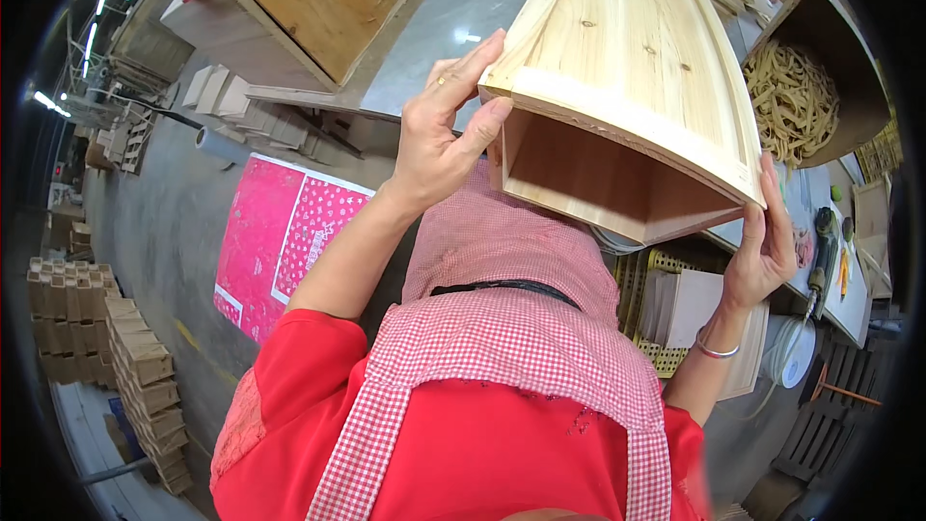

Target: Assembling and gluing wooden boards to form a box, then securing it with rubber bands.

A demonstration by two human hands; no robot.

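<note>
With left fingers (475, 61) and right fingers (775, 201) half-spread, I'm clasping the wooden box (627, 48) by near corners, judging it stiff, heavyish, best held there.

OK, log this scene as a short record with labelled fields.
Held item: knotty pale wooden box, open end facing the person
Left grip: on the box's near left corner
Right grip: at its near right corner
Clothing: red top, red-and-white gingham apron
To the right: tangled tan strips in an open container
To the left: pink printed sheet, stacked brown boxes
</note>
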